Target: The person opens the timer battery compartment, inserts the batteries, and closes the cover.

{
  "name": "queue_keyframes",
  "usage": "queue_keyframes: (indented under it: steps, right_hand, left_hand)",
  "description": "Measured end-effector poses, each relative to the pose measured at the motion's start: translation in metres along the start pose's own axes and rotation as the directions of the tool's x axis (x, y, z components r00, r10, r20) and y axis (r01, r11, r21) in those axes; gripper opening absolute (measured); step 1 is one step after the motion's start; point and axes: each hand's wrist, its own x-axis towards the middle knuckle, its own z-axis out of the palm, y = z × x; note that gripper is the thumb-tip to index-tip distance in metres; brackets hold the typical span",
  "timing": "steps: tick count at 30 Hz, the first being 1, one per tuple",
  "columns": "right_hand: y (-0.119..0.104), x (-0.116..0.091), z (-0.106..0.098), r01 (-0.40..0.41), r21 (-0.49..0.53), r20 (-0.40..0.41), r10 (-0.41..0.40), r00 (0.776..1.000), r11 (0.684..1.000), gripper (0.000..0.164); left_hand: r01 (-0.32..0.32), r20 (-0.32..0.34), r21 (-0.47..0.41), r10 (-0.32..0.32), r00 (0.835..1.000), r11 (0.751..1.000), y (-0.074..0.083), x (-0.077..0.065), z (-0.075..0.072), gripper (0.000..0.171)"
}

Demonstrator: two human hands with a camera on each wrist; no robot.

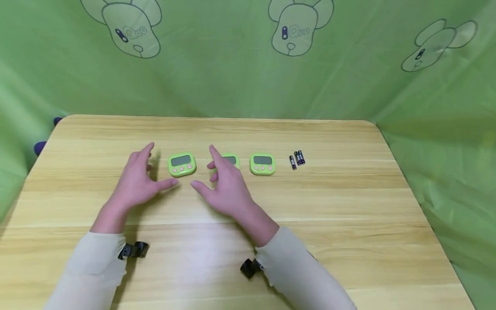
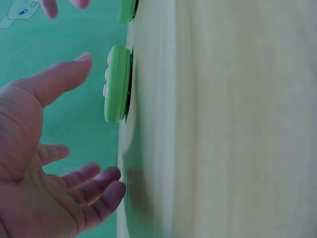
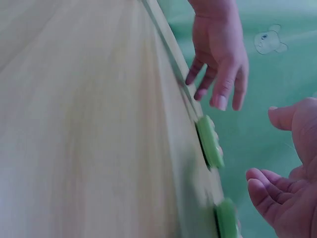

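Note:
A green timer [image 1: 182, 164] with a grey screen and pink buttons lies on the table between my two hands. My left hand [image 1: 137, 178] hovers at its left, thumb and fingers spread, holding nothing. In the left wrist view the thumb is beside the timer [image 2: 117, 84] without touching it. My right hand [image 1: 226, 185] is held to its right with fingers apart and nothing in them. It partly hides a second green timer [image 1: 231, 160] from the head camera. A third green timer [image 1: 262, 164] lies farther right. In the right wrist view, both hands stay apart from the timer [image 3: 210, 142].
Several small dark batteries [image 1: 297, 159] lie right of the third timer. Green curtains [image 1: 217, 82] with printed animal heads hang behind and beside the wooden table [image 1: 329, 241]. Both sleeves carry a small black wrist camera [image 1: 133, 250].

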Motion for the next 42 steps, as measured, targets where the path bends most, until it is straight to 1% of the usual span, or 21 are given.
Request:
queue_keyframes:
  steps: [4, 7, 10, 12, 17, 22, 26, 30, 33, 38, 40, 42]
  right_hand:
    - [-0.002, 0.009, 0.018, -0.029, 0.046, 0.041, 0.027, 0.999, 0.999, 0.087]
    - [-0.001, 0.015, 0.030, -0.044, 0.058, 0.068, 0.040, 0.997, 0.997, 0.080]
    - [-0.001, 0.020, 0.038, -0.061, 0.040, 0.096, 0.057, 0.994, 0.997, 0.077]
    - [0.000, 0.022, 0.041, -0.069, 0.014, 0.103, 0.067, 0.992, 0.998, 0.076]
    - [0.000, 0.029, 0.046, -0.081, -0.061, 0.095, 0.086, 0.992, 0.995, 0.073]
    - [0.002, 0.035, 0.051, -0.075, -0.103, 0.085, 0.084, 0.993, 0.992, 0.069]
    - [0.002, 0.038, 0.053, -0.076, -0.136, 0.069, 0.086, 0.994, 0.988, 0.059]
    - [0.000, 0.039, 0.054, -0.103, -0.158, 0.054, 0.113, 0.992, 0.982, 0.045]
    - [-0.001, 0.040, 0.055, -0.138, -0.155, 0.047, 0.147, 0.988, 0.978, 0.041]
    - [-0.002, 0.039, 0.057, -0.185, -0.137, 0.046, 0.193, 0.980, 0.973, 0.041]
    - [-0.001, 0.038, 0.058, -0.188, -0.128, 0.040, 0.195, 0.980, 0.974, 0.041]
    - [0.000, 0.036, 0.058, -0.184, -0.110, 0.027, 0.188, 0.982, 0.977, 0.039]
  left_hand:
    - [-0.028, 0.027, -0.022, 0.029, 0.999, 0.999, -0.004, 0.007, 0.001, 0.110]
    - [-0.045, 0.052, -0.053, 0.047, 0.998, 0.998, -0.005, 0.012, 0.002, 0.102]
    - [-0.049, 0.077, -0.076, 0.055, 0.996, 0.996, -0.005, 0.016, 0.003, 0.096]
    - [-0.043, 0.084, -0.075, 0.050, 0.995, 0.996, -0.005, 0.018, 0.004, 0.092]
    - [-0.039, 0.095, -0.062, 0.044, 0.994, 0.997, -0.004, 0.020, 0.004, 0.082]
    - [-0.046, 0.112, -0.055, 0.052, 0.992, 0.997, -0.004, 0.022, 0.005, 0.075]
    - [-0.054, 0.116, -0.046, 0.059, 0.991, 0.997, -0.004, 0.025, 0.007, 0.068]
    - [-0.052, 0.121, -0.040, 0.056, 0.991, 0.998, -0.005, 0.027, 0.009, 0.062]
    - [-0.049, 0.120, -0.040, 0.054, 0.991, 0.998, -0.005, 0.027, 0.009, 0.060]
    - [-0.047, 0.138, -0.039, 0.052, 0.989, 0.998, -0.004, 0.026, 0.009, 0.061]
    - [-0.044, 0.145, -0.043, 0.049, 0.988, 0.998, -0.003, 0.025, 0.009, 0.061]
    - [-0.042, 0.135, -0.044, 0.047, 0.990, 0.998, -0.002, 0.024, 0.010, 0.060]
